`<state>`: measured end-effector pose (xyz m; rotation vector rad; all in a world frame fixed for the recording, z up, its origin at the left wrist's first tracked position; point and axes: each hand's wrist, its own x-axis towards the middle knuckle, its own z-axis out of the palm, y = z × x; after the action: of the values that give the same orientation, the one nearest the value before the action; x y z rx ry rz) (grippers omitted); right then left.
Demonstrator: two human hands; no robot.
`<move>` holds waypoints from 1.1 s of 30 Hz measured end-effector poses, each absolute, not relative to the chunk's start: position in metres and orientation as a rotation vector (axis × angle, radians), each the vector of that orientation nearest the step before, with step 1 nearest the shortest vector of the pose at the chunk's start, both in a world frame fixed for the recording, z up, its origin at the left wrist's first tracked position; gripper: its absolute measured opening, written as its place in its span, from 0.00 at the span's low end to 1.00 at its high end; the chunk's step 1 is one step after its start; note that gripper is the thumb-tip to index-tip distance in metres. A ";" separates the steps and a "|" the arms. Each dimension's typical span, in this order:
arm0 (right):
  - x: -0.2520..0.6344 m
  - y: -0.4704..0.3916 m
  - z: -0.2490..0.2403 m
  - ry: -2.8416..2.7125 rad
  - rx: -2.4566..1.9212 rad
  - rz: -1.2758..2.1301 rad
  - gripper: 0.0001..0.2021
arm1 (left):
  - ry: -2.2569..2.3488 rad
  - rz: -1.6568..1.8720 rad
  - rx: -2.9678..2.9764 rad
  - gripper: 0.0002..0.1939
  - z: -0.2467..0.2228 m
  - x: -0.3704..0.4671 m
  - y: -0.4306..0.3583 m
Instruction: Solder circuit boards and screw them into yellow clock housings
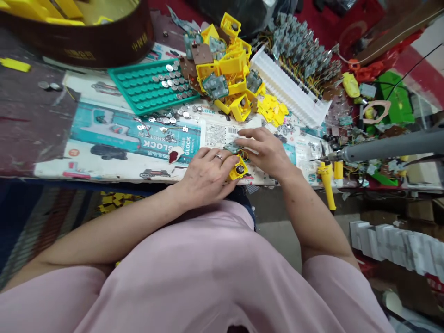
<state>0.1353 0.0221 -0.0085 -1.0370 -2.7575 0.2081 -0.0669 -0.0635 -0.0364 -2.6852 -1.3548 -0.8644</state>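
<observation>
A small yellow plastic housing [238,170] with a dark round part in its face lies at the table's front edge. My left hand [208,178], a ring on one finger, is closed on its left side and holds it against the tabletop. Thin yellow wires run from the housing to a grey plastic piece [233,147] just behind it. My right hand [265,152] is to the right, its fingers stretched leftward over the wires and close to the grey piece. Whether its fingertips touch that piece I cannot make out.
Behind my hands are a green tray [138,99] of silver discs, a heap of yellow housings [231,64] and a white rack [291,88] of grey wired parts. A soldering iron [374,147] reaches in from the right, above a yellow-handled tool [326,182]. A brown round tub [104,44] stands back left.
</observation>
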 end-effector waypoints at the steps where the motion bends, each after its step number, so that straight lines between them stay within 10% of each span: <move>1: 0.133 0.024 -0.012 -2.774 -0.986 0.178 0.14 | -1.344 -0.868 -2.736 0.18 -0.036 -0.071 -0.062; 33: 0.153 -0.040 0.013 -2.510 -0.823 -0.016 0.05 | -1.355 -0.938 -3.041 0.23 -0.036 -0.099 -0.060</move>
<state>0.1527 -0.0405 0.0130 -0.8231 -2.5101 -0.0163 -0.0991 -0.0600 -0.0356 -3.0407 -1.3547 -0.9379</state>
